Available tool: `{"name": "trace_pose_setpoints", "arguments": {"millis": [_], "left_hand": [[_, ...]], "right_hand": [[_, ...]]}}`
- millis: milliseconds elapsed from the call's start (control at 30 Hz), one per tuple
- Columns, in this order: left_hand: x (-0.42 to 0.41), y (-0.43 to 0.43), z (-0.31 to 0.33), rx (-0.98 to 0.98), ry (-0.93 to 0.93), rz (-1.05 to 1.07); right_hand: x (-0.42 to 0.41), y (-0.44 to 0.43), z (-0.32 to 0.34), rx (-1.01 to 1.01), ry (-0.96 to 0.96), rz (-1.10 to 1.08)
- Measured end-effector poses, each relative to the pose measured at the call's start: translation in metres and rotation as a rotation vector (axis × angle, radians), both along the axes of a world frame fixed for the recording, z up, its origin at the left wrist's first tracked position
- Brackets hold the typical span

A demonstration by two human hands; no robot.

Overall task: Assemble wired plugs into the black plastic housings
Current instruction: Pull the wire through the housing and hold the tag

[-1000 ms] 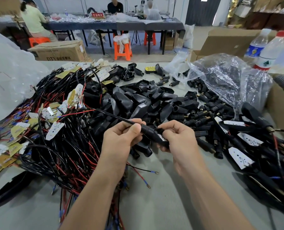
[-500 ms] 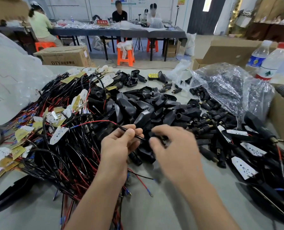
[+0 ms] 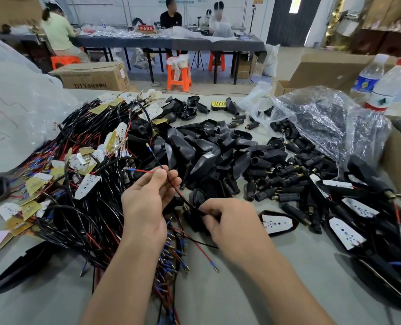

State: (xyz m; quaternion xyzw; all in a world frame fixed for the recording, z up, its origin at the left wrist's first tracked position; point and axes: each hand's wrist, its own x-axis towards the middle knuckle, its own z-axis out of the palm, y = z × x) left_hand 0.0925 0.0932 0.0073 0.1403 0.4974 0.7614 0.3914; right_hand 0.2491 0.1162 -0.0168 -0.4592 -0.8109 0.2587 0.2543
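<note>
— While the left hand pinches a red-and-black wire between thumb and fingertips, what is the right hand doing?
— Thumb and forefinger closed tight on the same wire's lower end, where it meets a black housing lying on the table. Plug seated or not: cannot tell, fingers hide it.
— Surroundings?
— Tangle of wired plugs at 9 o'clock of the hands, heap of empty housings at 12, loose barrel connectors at 2. Clear bag of more connectors at 1 o'clock. Housings with white boards fitted lie at 3 o'clock.
— Progress?
— Judged early to middle. A modest finished lot on the right; far larger piles wait unassembled. This piece looks mid-threading, not confirmed home.
</note>
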Motion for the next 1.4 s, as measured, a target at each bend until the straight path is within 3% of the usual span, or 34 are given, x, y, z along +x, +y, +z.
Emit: {"name": "trace_pose_setpoints", "arguments": {"millis": [233, 367, 567, 667, 733, 867, 1000, 1100, 1233, 1300, 1400], "left_hand": [[-0.015, -0.003, 0.002, 0.094, -0.041, -0.039], [-0.011, -0.003, -0.001, 0.074, 0.041, -0.053], [0.021, -0.006, -0.002, 0.076, 0.406, -0.254], [0.033, -0.015, 0.01, 0.146, 0.445, -0.343], [0.042, -0.024, 0.017, 0.18, 0.426, -0.553], [0.075, -0.044, 0.027, 0.126, 0.529, -1.23], [0.136, -0.055, 0.017, 0.075, 0.662, -1.541], [0.181, -0.058, 0.005, 0.061, 0.759, -1.573], [0.226, -0.059, -0.007, 0.192, 0.847, -1.598], [0.238, -0.055, -0.012, 0.208, 0.885, -1.488], [0.242, -0.042, -0.019, 0.087, 0.827, -1.144]], "right_hand": [[0.01, 0.012, 0.014, -0.056, 0.049, -0.034], [0.034, 0.007, 0.028, -0.025, -0.092, 0.007], [0.106, 0.001, 0.068, 0.292, -0.176, -0.097], [0.133, -0.002, 0.078, 0.503, -0.136, -0.134], [0.154, 0.001, 0.078, 0.54, -0.208, -0.17], [0.199, 0.003, 0.076, 0.461, -0.438, -0.272], [0.227, -0.003, 0.072, 0.543, -0.612, -0.124], [0.246, -0.006, 0.073, 0.508, -0.698, -0.003], [0.274, 0.001, 0.081, 0.401, -0.711, 0.003], [0.286, 0.007, 0.087, 0.273, -0.73, -0.005], [0.285, 0.008, 0.096, 0.151, -0.638, -0.103]]}}
